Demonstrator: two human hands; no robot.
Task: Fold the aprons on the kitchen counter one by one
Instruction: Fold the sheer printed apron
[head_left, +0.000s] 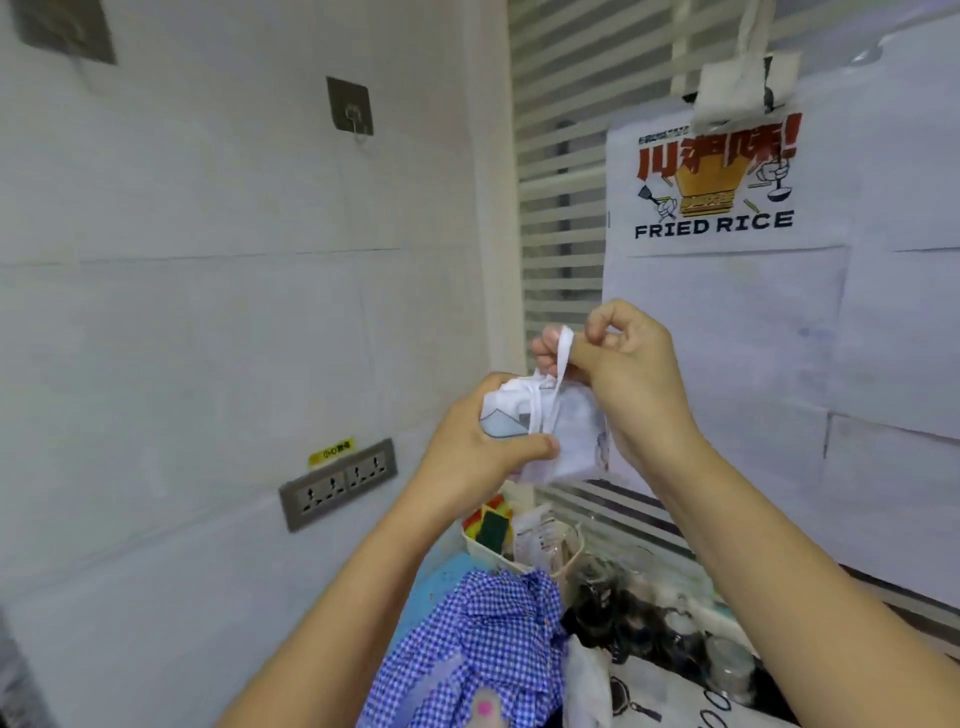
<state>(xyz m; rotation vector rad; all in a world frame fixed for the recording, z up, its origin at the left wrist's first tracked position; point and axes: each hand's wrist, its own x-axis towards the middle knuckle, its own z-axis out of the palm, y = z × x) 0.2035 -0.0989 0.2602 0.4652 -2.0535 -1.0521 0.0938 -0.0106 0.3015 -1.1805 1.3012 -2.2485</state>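
Two hands hold one folded white apron (569, 441) in mid-air. The left hand (480, 441) clamps fingers and thumb round the bundle. The right hand (631, 374) pinches its one strap (564, 347) just above. One blue checked apron (488, 639) lies below the fingers; one printed apron (727, 322) hangs behind them.

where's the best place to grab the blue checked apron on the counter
Probably pinch the raised fold at the top of the blue checked apron, coming from above: it lies in a crumpled heap, no strap showing, jars crowding its right.
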